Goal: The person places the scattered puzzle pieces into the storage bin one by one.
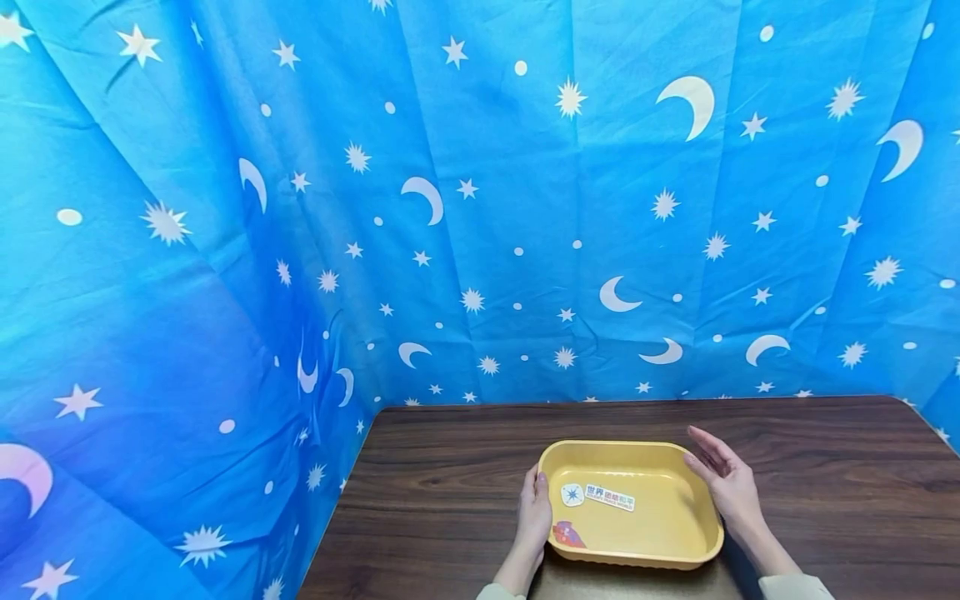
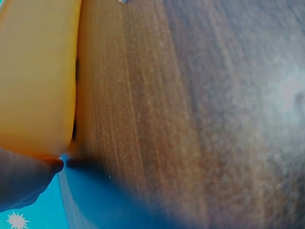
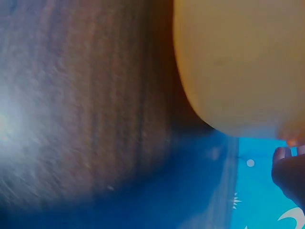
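A yellow rectangular tray [image 1: 663,521] with rounded corners lies in front of me at the table's near side, its inside facing up. Along its left end my left hand [image 1: 533,521] holds it, thumb at the rim and fingers against the outer wall. My right hand [image 1: 735,492] is beside the far right corner, fingers extended and thumb right at the rim. In the left wrist view the fingers [image 2: 28,176] reach the tray's corner; the right wrist view has fingertips [image 3: 281,153] near the other end.
Inside the tray are a compass-like sticker [image 1: 572,495], a lettered strip [image 1: 610,497] and a red-purple picture [image 1: 567,534]. The dark wood-grain table [image 1: 847,483] extends on both sides. A blue curtain [image 1: 510,208] with moons and stars hangs behind it and at the left.
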A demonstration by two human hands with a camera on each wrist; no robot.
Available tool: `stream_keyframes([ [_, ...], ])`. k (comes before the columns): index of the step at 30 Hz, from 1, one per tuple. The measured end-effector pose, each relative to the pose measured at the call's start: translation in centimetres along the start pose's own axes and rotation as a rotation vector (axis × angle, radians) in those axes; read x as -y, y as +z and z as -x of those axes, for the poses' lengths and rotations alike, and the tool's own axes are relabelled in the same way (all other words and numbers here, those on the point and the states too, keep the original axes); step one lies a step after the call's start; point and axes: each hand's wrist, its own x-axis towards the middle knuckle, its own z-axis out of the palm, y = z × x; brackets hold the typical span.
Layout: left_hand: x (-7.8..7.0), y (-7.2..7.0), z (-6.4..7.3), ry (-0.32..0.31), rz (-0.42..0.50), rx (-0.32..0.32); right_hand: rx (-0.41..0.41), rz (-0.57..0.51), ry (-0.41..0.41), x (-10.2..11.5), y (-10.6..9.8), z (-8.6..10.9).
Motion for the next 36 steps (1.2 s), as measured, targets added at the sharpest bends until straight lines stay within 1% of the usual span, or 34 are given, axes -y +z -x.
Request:
stream_keyframes([
  [3, 0.0, 0.0, 0.1, -0.004, -0.003, 0.001, -0.007, 0.097, 0.044, 0.0, 0.2, 0.4],
  [7, -0.1, 0.0, 0.2, -0.012, -0.01, -0.008, 0.023, 0.188, 0.092, 0.0, 0.3, 1.1],
  [12, -0.1, -0.1, 0.3, -0.012, -0.021, -0.026, 0.054, 0.237, 0.126, -0.3, 0.3, 1.8],
  [15, 0.0, -0.1, 0.3, 0.009, -0.011, -0.042, 0.046, 0.227, 0.168, -0.4, 0.3, 2.2],
  [19, 0.0, -0.3, 0.4, 0.045, 0.001, -0.071, 0.028, 0.192, 0.267, -0.5, 0.4, 2.5],
  [22, -0.3, -0.6, 0.6, 0.066, 0.003, -0.079, 0.022, 0.192, 0.327, -0.4, 0.5, 2.6],
  [24, -0.6, -0.9, 0.8, 0.08, -0.005, -0.079, 0.014, 0.194, 0.353, -0.4, 0.5, 2.7],
  [27, -1.0, -1.4, 1.4, 0.121, -0.028, -0.087, 0.001, 0.171, 0.359, -0.3, 0.6, 2.8],
  [29, -1.2, -1.8, 1.8, 0.155, -0.072, -0.117, -0.008, 0.155, 0.354, -0.4, 0.6, 2.9],
  [32, -1.3, -2.2, 2.6, 0.214, -0.199, -0.188, -0.022, 0.141, 0.352, -0.3, 0.5, 2.9],
  [34, -1.3, -2.5, 3.1, 0.234, -0.299, -0.233, -0.025, 0.14, 0.36, -0.3, 0.5, 2.9],
  [36, -1.3, -2.7, 3.7, 0.244, -0.379, -0.256, -0.026, 0.143, 0.364, -0.2, 0.4, 2.9],
])
